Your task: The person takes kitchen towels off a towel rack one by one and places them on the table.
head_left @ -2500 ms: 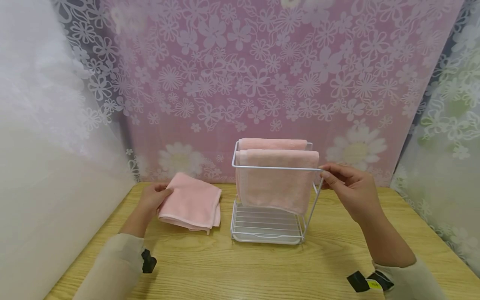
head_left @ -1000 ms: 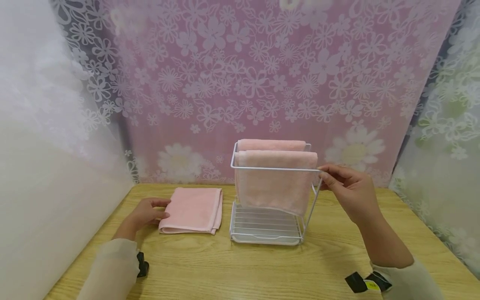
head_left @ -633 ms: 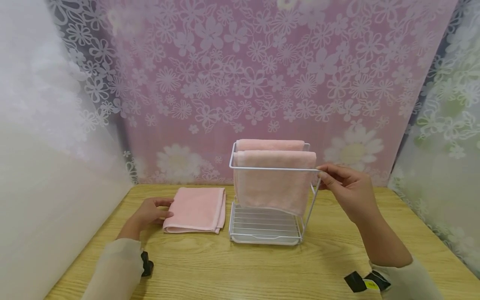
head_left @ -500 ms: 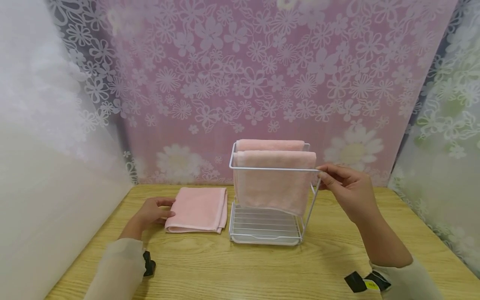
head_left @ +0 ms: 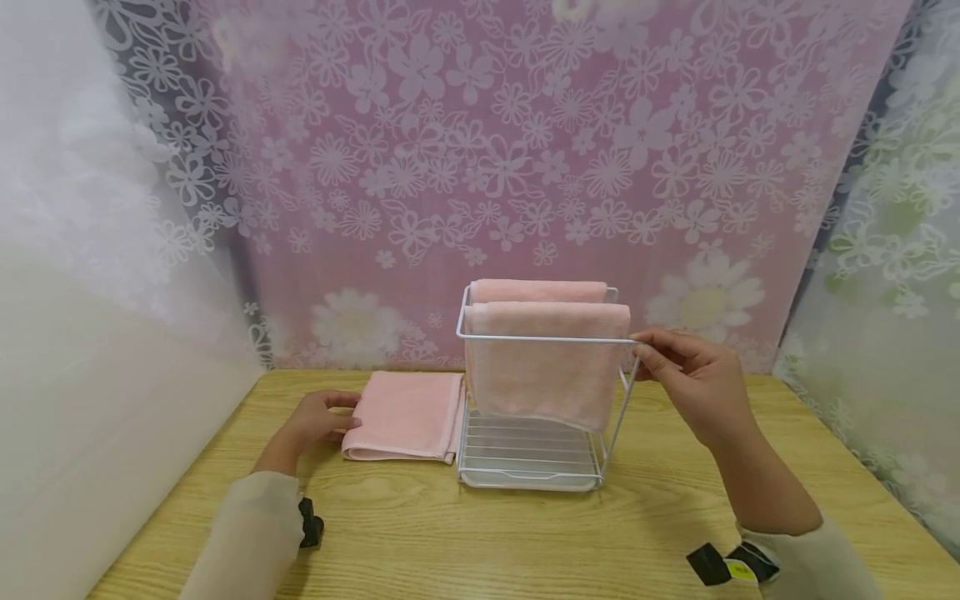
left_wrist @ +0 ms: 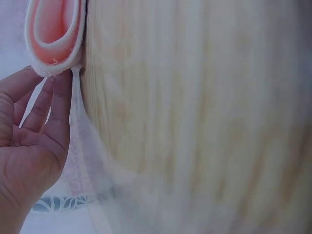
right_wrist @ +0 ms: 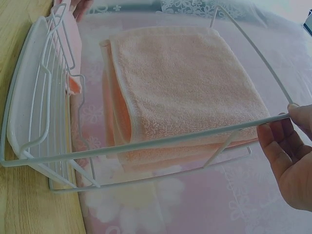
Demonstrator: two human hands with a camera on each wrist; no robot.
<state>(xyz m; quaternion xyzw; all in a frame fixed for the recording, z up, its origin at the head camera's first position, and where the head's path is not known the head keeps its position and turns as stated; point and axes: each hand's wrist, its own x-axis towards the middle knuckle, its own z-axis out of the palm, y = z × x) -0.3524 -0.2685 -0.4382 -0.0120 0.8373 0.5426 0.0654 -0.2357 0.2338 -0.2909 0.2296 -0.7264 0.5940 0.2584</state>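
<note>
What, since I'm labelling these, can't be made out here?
Head view: most of the back towel, behind the front towel.
Head view: whether the tabletop towel touches the rack, whose wires overlap its edge.
Head view: any writing on the yellow label, too small.
Right wrist view: most of the left hand, past the top edge.

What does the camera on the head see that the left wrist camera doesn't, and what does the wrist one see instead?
Only the head view shows the white rack, the two towels hanging on it and the right hand gripping its corner. Only the left wrist view looks into the folded towel's curled layers. Both show the left hand touching that folded towel, and the table.
</note>
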